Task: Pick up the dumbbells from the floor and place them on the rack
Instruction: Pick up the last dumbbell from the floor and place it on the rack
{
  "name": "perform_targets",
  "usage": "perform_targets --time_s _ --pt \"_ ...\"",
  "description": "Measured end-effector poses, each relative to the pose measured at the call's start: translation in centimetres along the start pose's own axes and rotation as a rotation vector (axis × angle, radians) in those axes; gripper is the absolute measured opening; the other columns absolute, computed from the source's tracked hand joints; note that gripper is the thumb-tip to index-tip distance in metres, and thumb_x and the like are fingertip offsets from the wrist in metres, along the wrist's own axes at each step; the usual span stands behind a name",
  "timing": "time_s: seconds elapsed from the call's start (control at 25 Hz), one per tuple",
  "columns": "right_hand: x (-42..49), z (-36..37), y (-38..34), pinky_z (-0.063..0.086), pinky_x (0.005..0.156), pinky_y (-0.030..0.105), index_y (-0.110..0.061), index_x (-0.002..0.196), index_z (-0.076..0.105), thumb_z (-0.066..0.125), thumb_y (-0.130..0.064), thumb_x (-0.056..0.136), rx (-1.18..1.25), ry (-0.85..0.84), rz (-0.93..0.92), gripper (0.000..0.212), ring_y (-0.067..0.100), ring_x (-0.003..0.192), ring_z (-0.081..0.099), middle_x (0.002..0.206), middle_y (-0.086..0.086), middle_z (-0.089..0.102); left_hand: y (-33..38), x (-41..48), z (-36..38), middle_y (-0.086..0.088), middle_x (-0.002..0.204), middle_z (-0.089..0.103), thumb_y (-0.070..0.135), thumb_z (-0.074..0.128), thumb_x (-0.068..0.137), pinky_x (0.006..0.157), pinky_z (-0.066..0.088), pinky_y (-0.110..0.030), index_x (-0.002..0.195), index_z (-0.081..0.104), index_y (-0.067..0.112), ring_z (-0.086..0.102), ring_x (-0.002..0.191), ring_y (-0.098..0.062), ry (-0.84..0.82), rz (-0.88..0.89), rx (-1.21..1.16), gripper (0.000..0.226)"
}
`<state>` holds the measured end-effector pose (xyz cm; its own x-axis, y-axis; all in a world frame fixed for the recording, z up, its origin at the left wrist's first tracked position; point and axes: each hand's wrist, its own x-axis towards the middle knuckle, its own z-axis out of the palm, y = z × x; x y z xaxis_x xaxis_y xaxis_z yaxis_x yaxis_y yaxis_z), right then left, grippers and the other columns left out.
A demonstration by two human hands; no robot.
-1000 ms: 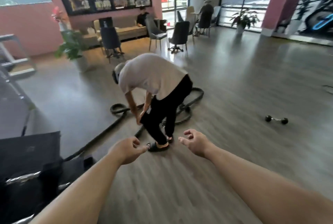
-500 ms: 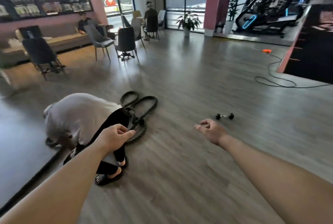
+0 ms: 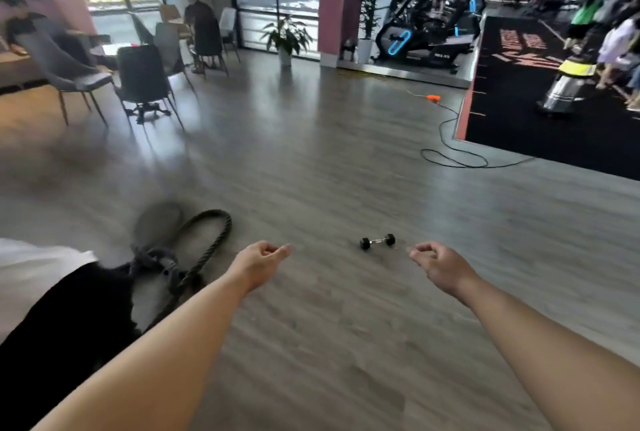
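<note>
One small dumbbell (image 3: 377, 242) with black hexagonal ends and a chrome handle lies on the grey wood floor. It rests between my two outstretched hands and farther away than both. My left hand (image 3: 260, 263) hovers to its left, fingers loosely curled, holding nothing. My right hand (image 3: 439, 262) hangs to its right, also loosely curled and empty. Neither hand touches the dumbbell. No rack shows in this view.
A bent-over person (image 3: 52, 306) in a white top and black trousers fills the lower left beside a coiled battle rope (image 3: 207, 247). Chairs (image 3: 143, 82) stand at the far left. A cable (image 3: 453, 157) and black mat (image 3: 554, 125) lie far right, with exercise machines (image 3: 419, 39) behind.
My view has swung right: the bent-over person slid to the lower-left edge and the dumbbell now sits between my hands. Both hands stay empty and loosely curled.
</note>
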<state>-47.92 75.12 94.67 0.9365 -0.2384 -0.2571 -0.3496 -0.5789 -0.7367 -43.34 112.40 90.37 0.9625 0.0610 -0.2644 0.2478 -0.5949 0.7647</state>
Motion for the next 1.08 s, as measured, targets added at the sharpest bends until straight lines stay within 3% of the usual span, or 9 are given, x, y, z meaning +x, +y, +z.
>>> perform_targets --time_s 0.08,0.2,0.36,0.56,0.72,0.84,1.0,1.08 --pt "3.6 -2.2 0.5 0.045 0.082 0.033 -0.023 0.111 0.07 0.068 -0.049 0.095 0.037 0.049 0.049 0.031 0.024 0.092 0.061 0.115 0.008 0.073 2.9 5.1 2.1 -0.001 0.092 0.077 0.069 0.066 0.083 0.083 0.054 -0.039 0.091 0.075 0.02 0.065 0.078 -0.023 -0.041 0.005 -0.035 0.051" --pt "9.2 -5.0 2.2 0.047 0.083 0.036 -0.022 0.109 0.07 0.068 -0.05 0.094 0.078 0.075 0.095 0.031 0.023 0.09 0.06 0.116 0.008 0.072 6.4 11.1 6.0 -0.003 0.093 0.078 0.081 0.059 0.067 0.089 0.057 -0.043 0.09 0.075 0.021 0.07 0.083 -0.028 -0.106 0.028 -0.031 0.067" --pt "18.7 -8.0 4.2 0.048 0.08 0.034 -0.024 0.106 0.068 0.068 -0.054 0.093 0.098 0.068 0.101 0.033 0.021 0.087 0.061 0.116 0.006 0.073 10.4 18.4 10.5 0.0 0.086 0.076 0.087 0.055 0.058 0.069 0.051 -0.036 0.087 0.075 0.023 0.067 0.076 -0.025 -0.115 0.031 -0.008 0.073" --pt "31.4 -11.9 6.5 0.051 0.087 0.036 -0.028 0.099 0.068 0.068 -0.058 0.091 0.101 -0.026 0.125 0.031 0.022 0.089 0.061 0.115 0.006 0.074 17.1 25.7 16.3 0.0 0.083 0.075 0.081 0.061 0.07 0.061 0.047 -0.032 0.085 0.074 0.023 0.067 0.072 -0.02 -0.08 -0.053 0.041 0.061" --pt "40.1 -13.4 6.4 0.049 0.076 0.032 -0.026 0.099 0.068 0.069 -0.059 0.088 0.051 -0.106 0.121 0.035 0.02 0.082 0.061 0.113 0.006 0.074 21.4 31.4 20.3 0.005 0.077 0.071 0.077 0.063 0.076 0.067 0.048 -0.031 0.084 0.073 0.026 0.066 0.075 -0.017 -0.057 -0.054 0.061 0.053" --pt "47.4 -13.7 5.4 0.046 0.069 0.029 -0.025 0.101 0.069 0.069 -0.06 0.087 0.042 -0.148 0.124 0.038 0.016 0.076 0.058 0.114 0.007 0.075 23.7 36.5 22.8 0.014 0.082 0.071 0.076 0.064 0.079 0.064 0.044 -0.025 0.086 0.072 0.031 0.063 0.078 -0.004 -0.105 -0.056 0.087 0.046" --pt "56.9 -13.3 4.6 0.05 0.09 0.035 -0.024 0.108 0.07 0.07 -0.06 0.088 -0.009 -0.174 0.136 0.041 0.024 0.099 0.066 0.116 0.007 0.074 26.4 46.6 25.1 0.016 0.088 0.07 0.074 0.063 0.082 0.066 0.043 -0.023 0.084 0.069 0.034 0.062 0.082 -0.001 -0.13 -0.07 0.107 0.041" --pt "61.9 -13.2 4.2 0.049 0.089 0.033 -0.024 0.111 0.069 0.07 -0.06 0.089 -0.048 -0.163 0.165 0.042 0.027 0.108 0.067 0.117 0.008 0.074 27.9 52.4 26.4 0.016 0.088 0.07 0.076 0.063 0.08 0.067 0.044 -0.026 0.086 0.069 0.033 0.063 0.084 -0.005 -0.157 -0.075 0.114 0.043"
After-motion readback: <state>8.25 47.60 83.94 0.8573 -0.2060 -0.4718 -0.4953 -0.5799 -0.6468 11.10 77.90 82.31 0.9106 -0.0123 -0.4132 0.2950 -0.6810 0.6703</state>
